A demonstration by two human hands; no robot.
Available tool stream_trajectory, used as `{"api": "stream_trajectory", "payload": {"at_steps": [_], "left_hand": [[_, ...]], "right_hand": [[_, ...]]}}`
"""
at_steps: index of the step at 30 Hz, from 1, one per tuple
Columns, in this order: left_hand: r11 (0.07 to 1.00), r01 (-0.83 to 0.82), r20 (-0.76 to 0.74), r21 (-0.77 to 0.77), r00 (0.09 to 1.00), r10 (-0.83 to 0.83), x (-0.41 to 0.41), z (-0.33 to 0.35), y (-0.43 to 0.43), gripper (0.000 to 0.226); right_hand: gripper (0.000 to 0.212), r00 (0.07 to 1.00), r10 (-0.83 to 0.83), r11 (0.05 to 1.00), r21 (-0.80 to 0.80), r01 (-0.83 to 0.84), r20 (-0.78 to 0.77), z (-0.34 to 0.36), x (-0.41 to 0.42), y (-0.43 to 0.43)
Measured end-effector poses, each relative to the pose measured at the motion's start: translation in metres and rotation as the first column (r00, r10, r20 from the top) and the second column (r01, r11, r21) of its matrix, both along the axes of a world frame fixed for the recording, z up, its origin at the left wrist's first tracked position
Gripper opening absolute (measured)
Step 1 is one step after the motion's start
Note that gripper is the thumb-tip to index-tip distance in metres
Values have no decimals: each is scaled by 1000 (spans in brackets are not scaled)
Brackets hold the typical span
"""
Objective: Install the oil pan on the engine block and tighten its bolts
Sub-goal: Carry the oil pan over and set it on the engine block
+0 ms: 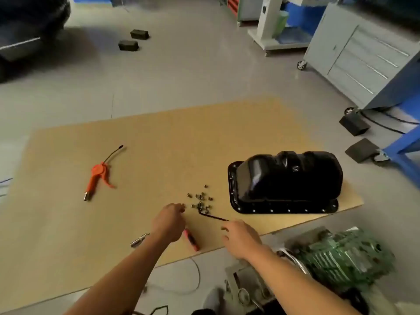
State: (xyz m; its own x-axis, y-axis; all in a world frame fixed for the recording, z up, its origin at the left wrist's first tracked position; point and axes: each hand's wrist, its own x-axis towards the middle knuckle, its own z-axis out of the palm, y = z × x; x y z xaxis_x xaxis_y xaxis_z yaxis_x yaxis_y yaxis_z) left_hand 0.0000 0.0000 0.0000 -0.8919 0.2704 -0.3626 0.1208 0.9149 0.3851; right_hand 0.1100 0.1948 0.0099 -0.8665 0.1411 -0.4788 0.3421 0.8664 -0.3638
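Note:
A glossy black oil pan (286, 180) lies upside down on a brown cardboard sheet (159, 144), flange on the sheet. Left of it is a small pile of several bolts (201, 200). A black hex key (212, 215) lies with its bent end among them. The greenish engine block (341, 255) sits at the lower right, off the cardboard. My left hand (169, 221) reaches toward the bolts, fingertips pinched together at the pile's left edge; whether it holds a bolt is unclear. My right hand (242, 237) hovers near the hex key's long end, fingers loosely curled and holding nothing.
An orange air blow gun (98, 176) lies on the cardboard's left. A red-handled tool (192, 241) and a silver socket extension (139, 239) lie near my left wrist. Black rubber blocks (354, 125) and a grey wheeled tool cabinet (363, 55) stand to the right.

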Motion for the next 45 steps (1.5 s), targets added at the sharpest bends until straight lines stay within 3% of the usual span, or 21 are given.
{"api": "stream_trajectory", "payload": {"at_steps": [7, 13, 19, 22, 26, 31, 36, 40, 45], "left_hand": [[1000, -20, 67, -17, 998, 21, -34, -26, 15, 57], [981, -148, 91, 123, 986, 138, -43, -33, 43, 60], [927, -242, 149, 286, 967, 206, -41, -28, 65, 72], [922, -262, 48, 286, 965, 259, -32, -33, 67, 69], [975, -120, -149, 188, 978, 149, -24, -51, 74, 76], [989, -34, -235, 145, 970, 68, -18, -76, 94, 72], [968, -16, -264, 250, 961, 84, -26, -86, 105, 74], [976, 92, -332, 198, 943, -21, -42, -90, 108, 48], [965, 117, -383, 236, 924, -19, -56, -93, 109, 19]], "right_hand": [[36, 999, 46, 999, -19, -45, 20, -26, -50, -8], [41, 999, -53, 991, -123, 53, 2, -23, -45, 16], [37, 991, -134, 987, -89, 132, -13, -19, -19, 60], [28, 987, -160, 982, -103, 157, -19, -20, -8, 66], [21, 979, -194, 968, -176, 181, -56, -24, 4, 62], [13, 932, -332, 921, -264, 287, -144, -19, 14, 72], [20, 914, -374, 905, -277, 322, -157, -7, 21, 97], [20, 905, -392, 898, -283, 337, -164, -1, 22, 104], [20, 924, -364, 893, -326, 310, -120, -2, 24, 95]]}}
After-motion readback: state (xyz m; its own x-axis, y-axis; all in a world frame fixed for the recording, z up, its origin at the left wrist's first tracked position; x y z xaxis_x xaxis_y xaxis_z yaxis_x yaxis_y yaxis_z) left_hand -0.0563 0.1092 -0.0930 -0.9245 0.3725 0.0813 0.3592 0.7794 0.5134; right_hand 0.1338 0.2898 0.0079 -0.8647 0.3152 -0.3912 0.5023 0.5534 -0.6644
